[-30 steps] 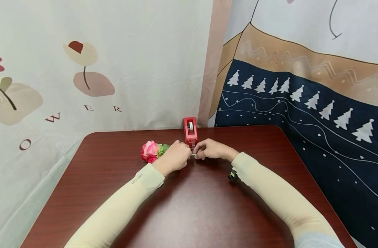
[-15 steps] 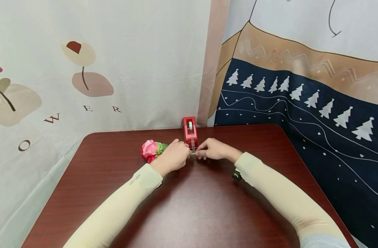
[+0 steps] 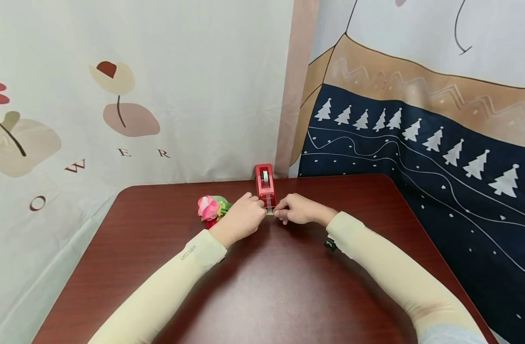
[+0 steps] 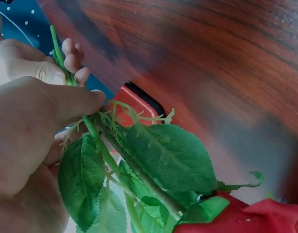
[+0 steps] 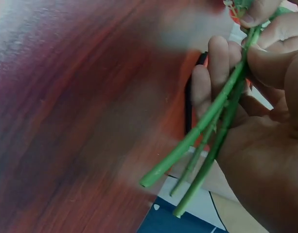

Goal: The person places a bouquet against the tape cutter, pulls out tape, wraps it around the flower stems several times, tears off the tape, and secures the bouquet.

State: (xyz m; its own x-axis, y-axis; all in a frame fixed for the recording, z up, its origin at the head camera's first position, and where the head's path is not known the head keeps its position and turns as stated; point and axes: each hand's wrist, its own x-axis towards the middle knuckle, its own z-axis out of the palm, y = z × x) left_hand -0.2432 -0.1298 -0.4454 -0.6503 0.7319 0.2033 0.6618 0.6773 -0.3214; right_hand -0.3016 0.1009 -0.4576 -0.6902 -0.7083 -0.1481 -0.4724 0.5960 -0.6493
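My left hand [image 3: 241, 217] grips the stems of artificial roses, thumb pressed on them in the left wrist view. A pink bloom [image 3: 208, 208] pokes out to its left, with a red petal [image 4: 255, 216] and green leaves [image 4: 170, 150] below the grip. My right hand [image 3: 303, 210] pinches the same green stems [image 5: 221, 102] nearer their cut ends, which stick out past the palm. Just beyond the hands stands a red tape dispenser [image 3: 264, 177]. A clear strip of tape [image 3: 269, 203] seems to run from its front to the stems; its end is hard to make out.
The hands work over the far part of a dark red-brown table [image 3: 262, 286]. A pale curtain [image 3: 219, 95] hangs right behind its back edge, and a navy cloth with white trees [image 3: 374, 138] hangs at the right.
The bouquet has turned a little, so less red and more green shows beside the pink bloom. My right hand has shifted slightly to the right; the left hand has barely moved.
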